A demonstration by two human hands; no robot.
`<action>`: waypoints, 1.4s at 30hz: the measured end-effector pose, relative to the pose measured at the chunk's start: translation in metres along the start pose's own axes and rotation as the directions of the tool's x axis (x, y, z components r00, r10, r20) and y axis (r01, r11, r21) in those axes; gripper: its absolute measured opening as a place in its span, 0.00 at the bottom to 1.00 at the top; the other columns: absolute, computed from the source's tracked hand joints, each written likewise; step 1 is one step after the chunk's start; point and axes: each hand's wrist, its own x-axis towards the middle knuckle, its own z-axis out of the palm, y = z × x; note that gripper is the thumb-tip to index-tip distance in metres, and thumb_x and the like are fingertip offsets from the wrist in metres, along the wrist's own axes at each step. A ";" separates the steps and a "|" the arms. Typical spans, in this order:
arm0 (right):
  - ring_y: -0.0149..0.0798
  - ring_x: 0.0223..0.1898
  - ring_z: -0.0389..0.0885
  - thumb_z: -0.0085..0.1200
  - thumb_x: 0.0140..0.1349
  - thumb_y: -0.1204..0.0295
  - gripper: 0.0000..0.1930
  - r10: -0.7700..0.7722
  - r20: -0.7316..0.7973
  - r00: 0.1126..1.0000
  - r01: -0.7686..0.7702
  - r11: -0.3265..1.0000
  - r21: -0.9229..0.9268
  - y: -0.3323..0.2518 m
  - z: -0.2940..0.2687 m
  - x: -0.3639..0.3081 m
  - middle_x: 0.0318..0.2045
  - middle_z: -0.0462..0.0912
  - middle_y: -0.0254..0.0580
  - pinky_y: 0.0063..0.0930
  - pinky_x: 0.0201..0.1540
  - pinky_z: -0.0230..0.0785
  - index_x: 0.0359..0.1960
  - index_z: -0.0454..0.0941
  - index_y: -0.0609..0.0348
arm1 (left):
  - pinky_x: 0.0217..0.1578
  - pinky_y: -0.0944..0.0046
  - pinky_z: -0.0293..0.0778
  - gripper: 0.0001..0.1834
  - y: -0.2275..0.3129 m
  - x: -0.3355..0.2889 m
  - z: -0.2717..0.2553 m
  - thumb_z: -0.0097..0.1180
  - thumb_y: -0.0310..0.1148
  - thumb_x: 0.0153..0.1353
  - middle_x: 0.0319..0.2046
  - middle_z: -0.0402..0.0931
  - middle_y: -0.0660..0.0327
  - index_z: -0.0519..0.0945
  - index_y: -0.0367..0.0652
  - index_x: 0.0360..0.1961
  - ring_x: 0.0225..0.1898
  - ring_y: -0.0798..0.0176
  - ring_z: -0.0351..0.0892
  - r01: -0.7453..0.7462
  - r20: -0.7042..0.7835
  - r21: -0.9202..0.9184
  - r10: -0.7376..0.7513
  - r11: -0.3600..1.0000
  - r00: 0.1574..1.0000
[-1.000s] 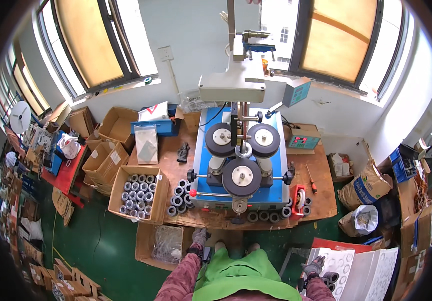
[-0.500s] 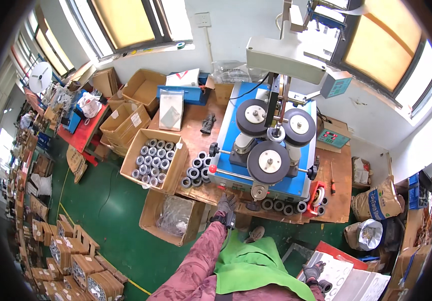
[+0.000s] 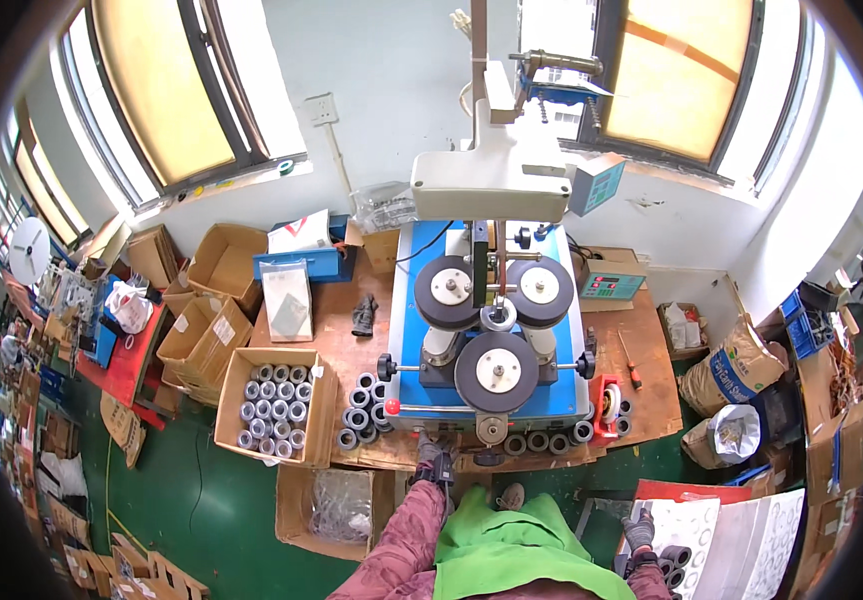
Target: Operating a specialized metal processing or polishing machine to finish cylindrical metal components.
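My left hand (image 3: 433,447), in a grey glove, reaches to the front lower edge of the blue machine (image 3: 421,390). Its fingers look stretched out and partly merge with the dark panel; I see nothing held. Three dark rollers (image 3: 496,373) with white hubs sit on the machine, and a pale ring (image 3: 498,318) rests between them. My right hand (image 3: 639,530), gloved too, is low on the right over a white sheet (image 3: 689,510) printed with circles. Its fingers are extended, apparently around nothing. Several dark rings (image 3: 673,562) lie beside that wrist.
A carton (image 3: 319,405) of silver-grey rings stands at the table's left, with loose rings (image 3: 358,408) beside it. More rings (image 3: 538,442) line the front edge. A screwdriver (image 3: 631,362) and a red tape dispenser (image 3: 606,405) lie right. An open carton (image 3: 286,510) holds clear plastic.
My view has turned, so the machine and table appear farther left and lower. My left hand has reached up to the machine's front. More dark rings show beside my right hand.
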 end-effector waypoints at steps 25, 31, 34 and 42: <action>0.49 0.49 0.73 0.59 0.48 0.65 0.28 -0.272 0.083 0.959 0.250 0.946 0.208 -0.116 -0.043 0.073 0.47 0.75 0.52 0.33 0.51 0.66 0.51 0.69 0.61 | 0.54 0.39 0.56 0.30 0.004 -0.038 0.015 0.44 0.62 0.55 0.58 0.59 0.54 0.60 0.54 0.51 0.58 0.46 0.59 -0.080 -0.192 -0.273 0.027 0.959 0.981; 0.39 0.42 0.78 0.51 0.58 0.72 0.13 -0.788 0.076 0.611 0.692 0.578 0.432 -0.227 -0.109 0.096 0.40 0.79 0.45 0.29 0.43 0.70 0.44 0.74 0.62 | 0.50 0.58 0.65 0.19 0.042 -0.126 0.110 0.54 0.41 0.56 0.40 0.76 0.57 0.74 0.40 0.44 0.43 0.55 0.74 -0.837 0.345 0.517 0.851 0.180 0.396; 0.34 0.39 0.79 0.50 0.61 0.66 0.15 -0.839 0.204 0.504 0.296 0.390 0.872 -0.369 -0.140 0.055 0.37 0.80 0.38 0.27 0.42 0.70 0.44 0.74 0.64 | 0.39 0.57 0.68 0.17 0.082 -0.199 0.136 0.52 0.32 0.52 0.34 0.74 0.56 0.73 0.43 0.45 0.38 0.54 0.73 -0.315 0.902 0.388 0.427 -0.866 -0.062; 0.22 0.29 0.72 0.47 0.62 0.63 0.17 -0.854 0.156 0.496 0.288 0.331 0.899 -0.474 -0.135 0.035 0.31 0.75 0.26 0.22 0.30 0.65 0.48 0.73 0.59 | 0.19 0.53 0.69 0.06 0.106 -0.135 0.154 0.56 0.33 0.36 0.15 0.72 0.56 0.76 0.43 0.15 0.21 0.54 0.74 -0.202 0.801 0.180 0.024 -0.963 0.598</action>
